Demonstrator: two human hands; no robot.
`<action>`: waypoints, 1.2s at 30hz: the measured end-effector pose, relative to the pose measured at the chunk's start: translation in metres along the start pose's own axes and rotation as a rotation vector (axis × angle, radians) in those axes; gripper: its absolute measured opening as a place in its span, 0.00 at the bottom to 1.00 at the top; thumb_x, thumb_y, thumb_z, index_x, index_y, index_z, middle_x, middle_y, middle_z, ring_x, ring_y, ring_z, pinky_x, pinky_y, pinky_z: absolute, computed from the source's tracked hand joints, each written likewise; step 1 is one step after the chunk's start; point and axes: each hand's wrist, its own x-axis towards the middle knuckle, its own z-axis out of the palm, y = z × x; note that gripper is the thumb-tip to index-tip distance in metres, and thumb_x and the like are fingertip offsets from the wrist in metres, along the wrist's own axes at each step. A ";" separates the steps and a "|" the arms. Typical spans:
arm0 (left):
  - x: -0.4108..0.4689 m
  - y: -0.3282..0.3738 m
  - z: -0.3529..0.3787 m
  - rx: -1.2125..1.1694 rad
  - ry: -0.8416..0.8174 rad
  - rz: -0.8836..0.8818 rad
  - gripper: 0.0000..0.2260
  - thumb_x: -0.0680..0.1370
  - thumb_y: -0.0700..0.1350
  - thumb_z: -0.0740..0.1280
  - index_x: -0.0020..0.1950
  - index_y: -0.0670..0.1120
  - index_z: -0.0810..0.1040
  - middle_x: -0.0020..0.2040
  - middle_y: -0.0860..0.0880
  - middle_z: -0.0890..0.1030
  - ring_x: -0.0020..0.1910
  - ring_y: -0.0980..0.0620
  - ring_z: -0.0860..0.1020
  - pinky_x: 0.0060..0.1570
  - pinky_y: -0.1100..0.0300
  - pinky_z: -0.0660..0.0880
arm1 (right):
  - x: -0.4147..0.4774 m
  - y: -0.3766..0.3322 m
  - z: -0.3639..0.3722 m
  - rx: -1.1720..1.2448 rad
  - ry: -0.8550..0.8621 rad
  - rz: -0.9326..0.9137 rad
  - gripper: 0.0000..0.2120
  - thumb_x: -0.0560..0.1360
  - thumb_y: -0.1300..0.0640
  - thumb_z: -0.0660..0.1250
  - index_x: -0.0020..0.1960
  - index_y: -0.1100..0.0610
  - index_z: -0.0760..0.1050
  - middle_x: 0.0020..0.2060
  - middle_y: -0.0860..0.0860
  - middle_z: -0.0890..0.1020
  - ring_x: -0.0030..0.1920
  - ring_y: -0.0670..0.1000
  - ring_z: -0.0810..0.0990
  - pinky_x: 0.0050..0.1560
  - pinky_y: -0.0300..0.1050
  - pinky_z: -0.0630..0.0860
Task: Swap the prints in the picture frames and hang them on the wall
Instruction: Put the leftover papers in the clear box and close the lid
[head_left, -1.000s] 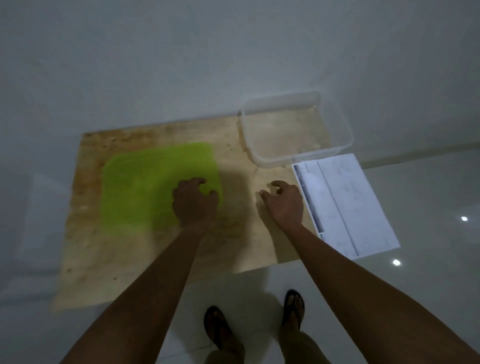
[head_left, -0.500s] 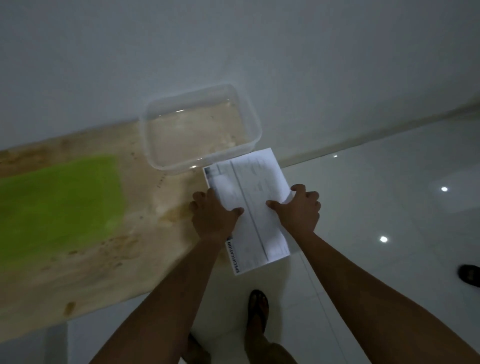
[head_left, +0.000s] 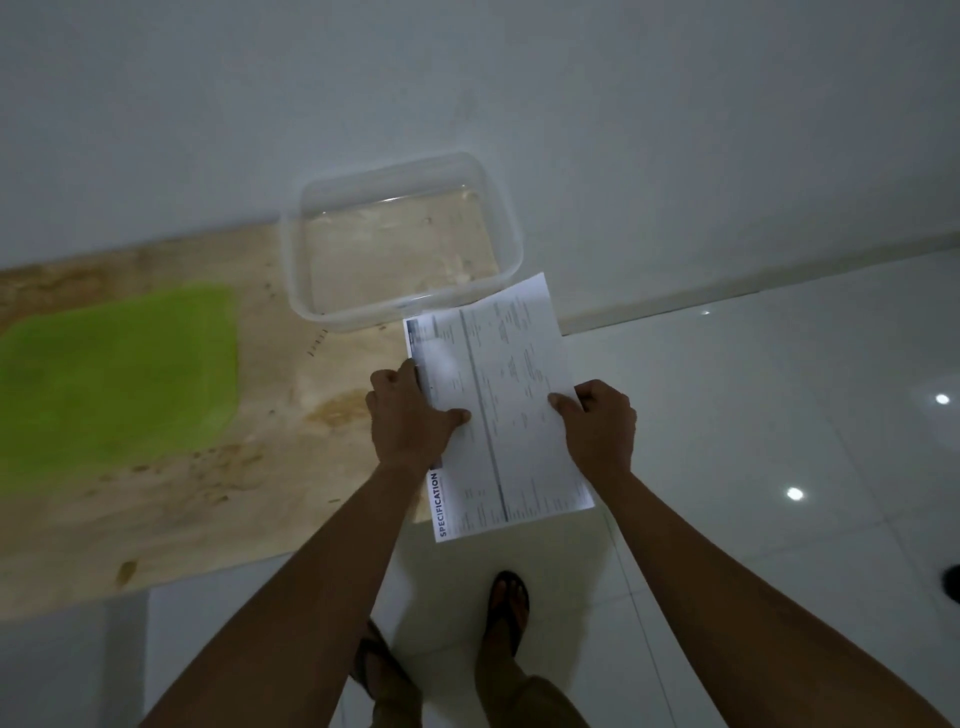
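Observation:
A white printed sheet (head_left: 506, 410) headed "SPECIFICATION" is lifted off the floor between both hands. My left hand (head_left: 410, 418) grips its left edge with the thumb on top. My right hand (head_left: 597, 426) grips its right edge, thumb on the paper and fingers curled under. The sheet's far corner overlaps the near rim of a clear plastic tub (head_left: 400, 244). No picture frame is in view.
A wooden board (head_left: 270, 452) lies on the white tiled floor (head_left: 753, 441) against the wall (head_left: 467, 93), with a green sheet (head_left: 114, 374) on its left part. The tub stands on the board's far right corner. My sandalled feet (head_left: 509, 608) stand below the paper.
A second ago both hands rested on the board beside the green sheet. They moved right, took hold of the printed sheet by its edges and have lifted it slightly.

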 end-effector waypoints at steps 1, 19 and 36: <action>0.001 -0.002 0.000 -0.022 0.006 0.002 0.39 0.63 0.51 0.82 0.70 0.43 0.70 0.63 0.43 0.67 0.64 0.40 0.69 0.58 0.47 0.73 | -0.001 0.000 0.000 -0.003 -0.012 -0.015 0.09 0.74 0.54 0.75 0.39 0.55 0.77 0.32 0.46 0.80 0.35 0.49 0.81 0.43 0.54 0.82; 0.016 0.059 -0.069 -0.192 -0.054 0.020 0.15 0.73 0.61 0.71 0.39 0.49 0.82 0.45 0.49 0.84 0.49 0.47 0.81 0.55 0.52 0.76 | -0.010 -0.073 -0.039 0.033 -0.100 -0.317 0.10 0.74 0.51 0.72 0.41 0.58 0.81 0.33 0.53 0.83 0.36 0.55 0.82 0.41 0.55 0.81; 0.020 0.102 -0.244 -0.961 -0.448 -0.343 0.49 0.60 0.71 0.73 0.69 0.42 0.66 0.63 0.36 0.72 0.58 0.29 0.77 0.45 0.31 0.79 | -0.058 -0.206 -0.047 -0.405 -0.257 -1.026 0.15 0.79 0.49 0.64 0.63 0.40 0.80 0.50 0.47 0.86 0.49 0.52 0.83 0.41 0.42 0.73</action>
